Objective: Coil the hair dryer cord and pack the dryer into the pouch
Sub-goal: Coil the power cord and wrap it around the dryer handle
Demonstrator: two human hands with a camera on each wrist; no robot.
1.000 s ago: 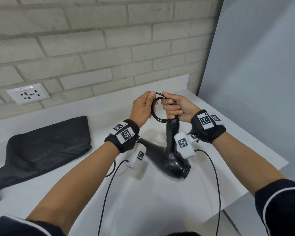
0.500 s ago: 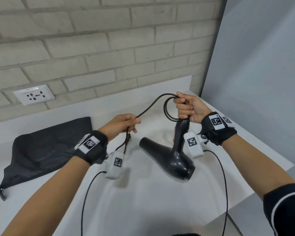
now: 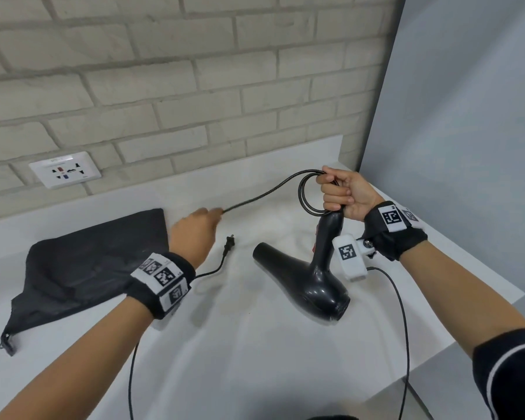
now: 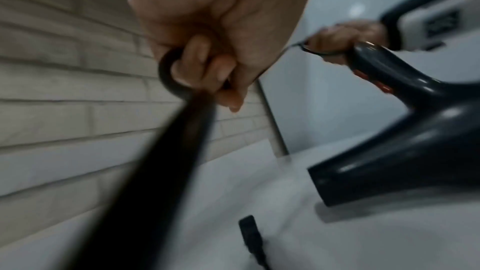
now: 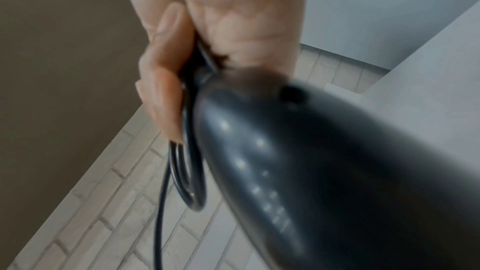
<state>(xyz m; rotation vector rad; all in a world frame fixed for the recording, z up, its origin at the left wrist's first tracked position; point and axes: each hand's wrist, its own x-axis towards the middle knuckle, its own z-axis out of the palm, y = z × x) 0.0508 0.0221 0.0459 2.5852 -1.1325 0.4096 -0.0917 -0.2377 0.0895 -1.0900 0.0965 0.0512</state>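
Glossy black plastic hair dryer, handle up, its barrel resting on the white counter with the nozzle pointing left; red switches show on the handle. Thin black cord: a few small loops gathered at the handle top, one strand running left and slightly nearer, its two-pin plug lying on the counter left of the nozzle. Flat black fabric pouch, far left, lying on the counter.

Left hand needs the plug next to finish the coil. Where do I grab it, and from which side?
Pinch the plug by its black body, not the prongs, which point away toward the wall. It lies flat on the counter between the left hand and the dryer nozzle, so probably come straight down from above, fingers on its two long sides.
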